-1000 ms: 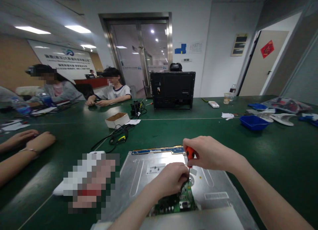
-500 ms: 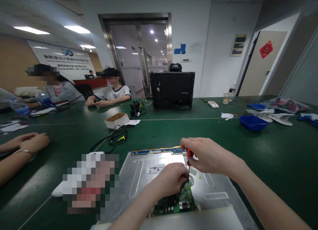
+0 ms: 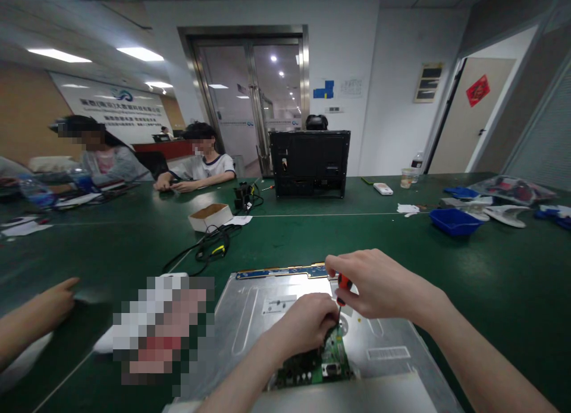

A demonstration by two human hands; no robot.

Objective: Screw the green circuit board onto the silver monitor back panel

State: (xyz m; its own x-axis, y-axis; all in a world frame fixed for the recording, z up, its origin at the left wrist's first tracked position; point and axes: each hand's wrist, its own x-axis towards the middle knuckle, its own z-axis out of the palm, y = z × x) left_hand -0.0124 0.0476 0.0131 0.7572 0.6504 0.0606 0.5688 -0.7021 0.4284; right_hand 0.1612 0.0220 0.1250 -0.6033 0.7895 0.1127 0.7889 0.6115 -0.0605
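A red-and-black screwdriver [image 3: 343, 287] stands nearly upright in my right hand [image 3: 375, 284], its handle between thumb and fingers. Its thin shaft reaches down to the upper edge of a green circuit board [image 3: 332, 356]. My left hand [image 3: 310, 321] bends over the board, fingers closed by the shaft's tip; whatever they pinch is hidden. Under both hands lies a silver metal display panel [image 3: 241, 318], with a narrow blue circuit strip [image 3: 281, 273] along its far edge.
A co-worker's hand [image 3: 49, 309] is at the left edge. Black cables [image 3: 205, 249] and a small open box [image 3: 210, 216] lie beyond the panel. A black monitor casing [image 3: 310, 163] stands at the back, a blue tray [image 3: 455, 221] to the right.
My right hand has shifted slightly right, with the screwdriver handle a little lower and more exposed. My left hand stays put. The co-worker's clasped hands have parted at the left.
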